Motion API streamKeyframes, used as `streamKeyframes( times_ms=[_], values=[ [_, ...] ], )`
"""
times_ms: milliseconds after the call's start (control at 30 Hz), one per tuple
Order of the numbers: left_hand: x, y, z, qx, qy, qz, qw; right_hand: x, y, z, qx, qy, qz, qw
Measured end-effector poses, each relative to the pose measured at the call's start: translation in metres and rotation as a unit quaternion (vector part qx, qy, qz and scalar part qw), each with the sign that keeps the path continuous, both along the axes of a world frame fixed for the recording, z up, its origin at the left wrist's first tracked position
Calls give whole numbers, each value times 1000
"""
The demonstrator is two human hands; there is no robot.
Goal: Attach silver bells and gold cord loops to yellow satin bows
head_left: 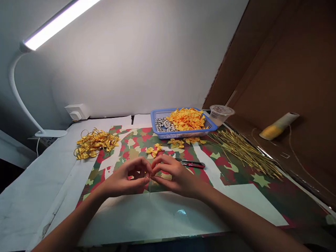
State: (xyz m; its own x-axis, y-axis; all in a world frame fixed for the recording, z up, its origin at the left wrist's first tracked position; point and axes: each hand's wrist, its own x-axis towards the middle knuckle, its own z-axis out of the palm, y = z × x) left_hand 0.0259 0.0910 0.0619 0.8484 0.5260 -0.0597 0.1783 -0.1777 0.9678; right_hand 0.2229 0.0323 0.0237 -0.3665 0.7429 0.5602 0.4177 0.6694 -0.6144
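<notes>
Above the near part of the table, my left hand (130, 177) and my right hand (175, 175) meet fingertip to fingertip, both pinching. Between them a thin pale thread (149, 190) hangs down. Anything else inside the pinch is too small to make out. Just beyond my fingers lie small yellow bows (154, 150). Black-handled tweezers or snips (193, 163) rest beside my right hand, partly hidden by it.
A blue basket (181, 134) holds silver beads (165, 125) and yellow bows (187, 119). Finished-looking looped bows (96, 143) are piled left. Gold ties (246, 152) and a lidded plastic cup (220, 113) are right. A lamp (15, 84) stands left; a cardboard wall (283, 70) rises right.
</notes>
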Motion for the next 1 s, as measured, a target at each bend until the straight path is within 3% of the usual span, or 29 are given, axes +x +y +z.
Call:
streamKeyframes(
  times_ms=[133, 267, 467, 1000],
  values=[
    [2, 4, -2, -48, -31, 24, 998, 0, -1, 2, -3, 1, -3, 1000],
    [6, 5, -4, -111, -48, 87, 989, 1, -2, 4, 6, 18, -10, 1000],
    [10, 4, -12, -113, -94, 184, 972, 1, -2, 5, 10, 43, -27, 999],
    [21, -2, -6, -245, -115, 274, 923, 2, -1, 3, 42, 49, -78, 995]
  ],
)
